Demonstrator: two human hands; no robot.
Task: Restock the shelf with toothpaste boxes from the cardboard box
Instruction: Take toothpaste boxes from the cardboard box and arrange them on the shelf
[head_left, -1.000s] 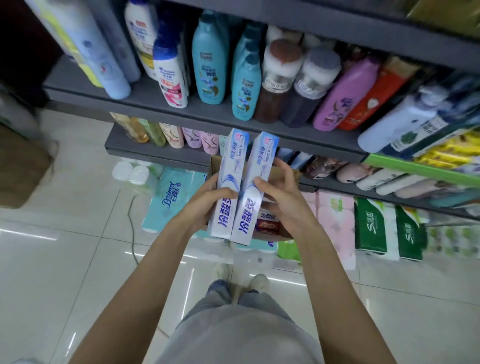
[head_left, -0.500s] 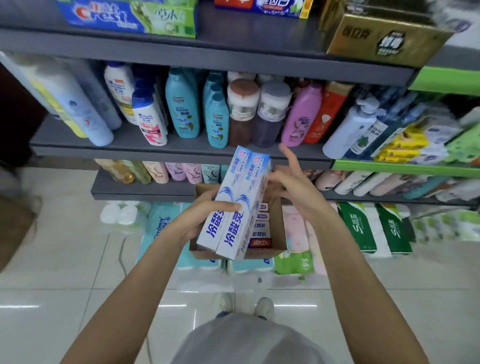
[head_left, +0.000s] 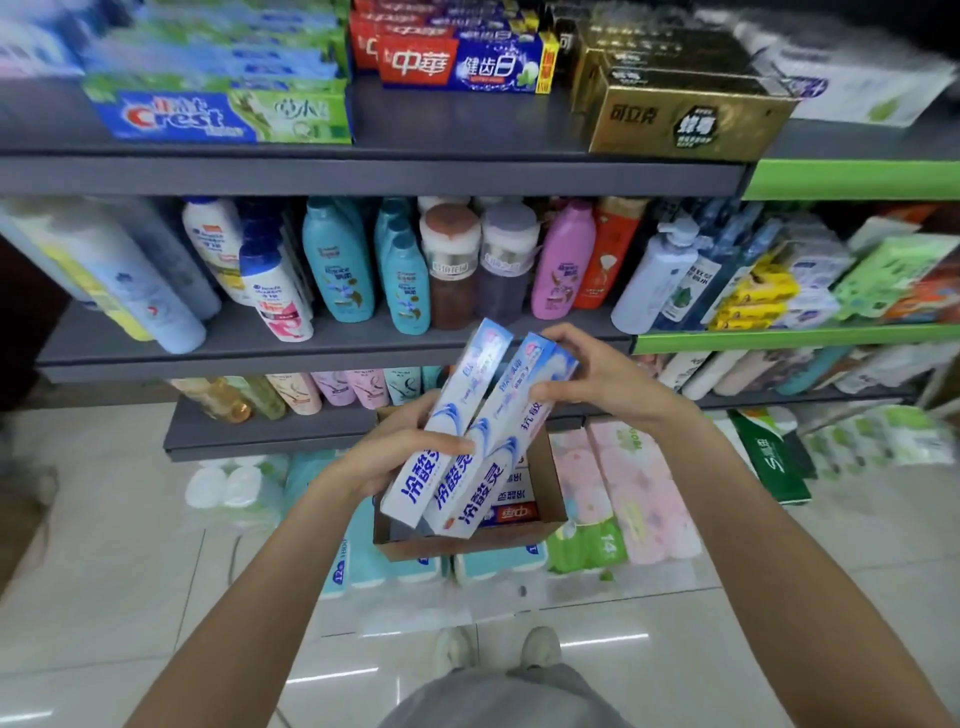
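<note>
**Two toothpaste boxes held above the carton**

The left hand (head_left: 400, 452) grips two toothpaste boxes (head_left: 467, 431) from below, thumb across them. The right hand (head_left: 597, 379) pinches the right box's upper end. Both are tilted above the open cardboard box (head_left: 467, 540).

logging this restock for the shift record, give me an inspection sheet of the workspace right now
surface: grey top shelf holds toothpaste stock, with a bare stretch beside the red toothpaste boxes.
job's things: two white-and-blue toothpaste boxes held side by side, tilted, above the open cardboard box, which still holds more boxes.
clutter: shampoo bottles on the middle shelf; tissue packs on the floor.
grippers: left hand grips the boxes low down; right hand grips the upper end of the right box.
cables: nothing seen.
surroundings: glossy tiled floor; green shelf edges at right.
</note>
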